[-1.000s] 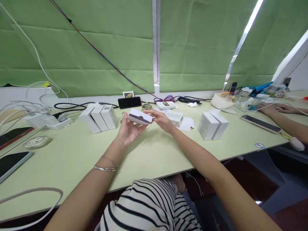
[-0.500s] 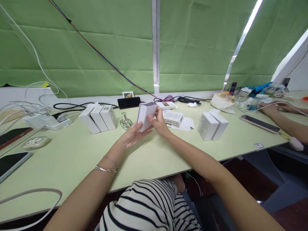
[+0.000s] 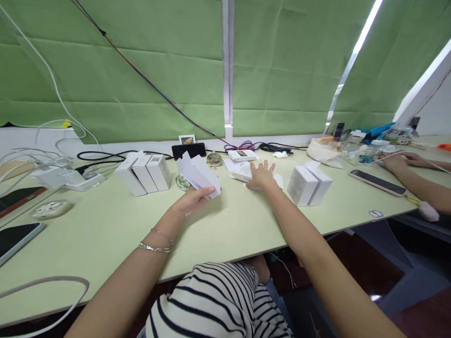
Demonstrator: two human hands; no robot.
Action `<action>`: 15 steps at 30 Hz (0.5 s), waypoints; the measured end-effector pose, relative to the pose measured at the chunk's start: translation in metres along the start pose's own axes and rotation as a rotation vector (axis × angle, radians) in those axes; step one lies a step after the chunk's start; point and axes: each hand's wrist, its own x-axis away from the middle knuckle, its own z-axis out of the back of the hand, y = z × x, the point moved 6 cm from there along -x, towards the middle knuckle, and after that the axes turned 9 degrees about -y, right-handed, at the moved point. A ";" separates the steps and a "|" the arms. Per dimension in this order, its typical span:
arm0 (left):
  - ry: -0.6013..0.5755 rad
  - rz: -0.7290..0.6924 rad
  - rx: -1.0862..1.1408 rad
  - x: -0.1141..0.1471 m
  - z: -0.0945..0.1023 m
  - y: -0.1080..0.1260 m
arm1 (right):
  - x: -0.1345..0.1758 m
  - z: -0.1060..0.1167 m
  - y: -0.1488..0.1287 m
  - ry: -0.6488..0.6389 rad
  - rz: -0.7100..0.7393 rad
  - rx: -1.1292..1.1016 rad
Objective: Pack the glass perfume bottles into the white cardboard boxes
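My left hand point(image 3: 193, 202) is closed on a white carton point(image 3: 203, 174) held tilted over the table, its loose flaps pointing up and left. Behind the carton, a clear glass bottle point(image 3: 182, 183) is partly hidden. My right hand point(image 3: 261, 175) is spread, fingers apart, over a white box point(image 3: 242, 172) lying flat on white paper point(image 3: 278, 180); the hand covers part of both, and whether it presses on the box I cannot tell. A round glass bottle point(image 3: 214, 159) with a dark label stands farther back.
Several white boxes point(image 3: 150, 172) stand at left, and two more point(image 3: 306, 185) at right. A black phone point(image 3: 188, 150) leans at the back near coiled cables point(image 3: 274, 148). Another phone point(image 3: 377, 181) lies right, near another person's hands point(image 3: 394, 159). Chargers point(image 3: 66, 176) crowd the left.
My right hand has left the white carton and moved right, over the flat-lying box. The carton in my left hand has tipped over with its flaps showing. A round bottle now shows behind it.
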 end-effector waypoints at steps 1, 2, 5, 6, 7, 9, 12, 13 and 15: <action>-0.015 -0.004 0.005 0.000 -0.001 0.001 | -0.001 -0.002 0.004 -0.035 -0.008 0.007; -0.021 -0.014 0.013 0.001 -0.002 0.002 | -0.002 -0.002 0.004 -0.037 0.016 0.008; -0.012 -0.088 0.052 0.004 0.000 0.013 | 0.003 0.009 -0.018 0.105 0.249 0.002; 0.001 -0.128 0.070 0.005 0.002 0.019 | 0.008 0.013 -0.029 0.158 0.354 -0.003; 0.018 -0.168 0.088 0.007 0.004 0.025 | 0.013 0.015 -0.040 0.194 0.459 -0.006; 0.057 -0.241 0.116 0.010 0.011 0.035 | 0.023 0.017 -0.061 0.223 0.649 -0.012; 0.113 -0.308 0.118 0.010 0.018 0.042 | 0.036 0.016 -0.081 0.244 0.821 -0.031; 0.129 -0.325 0.112 0.010 0.020 0.043 | 0.039 0.016 -0.084 0.264 0.838 -0.039; 0.157 -0.356 0.087 0.007 0.022 0.043 | 0.043 0.018 -0.088 0.318 0.833 -0.052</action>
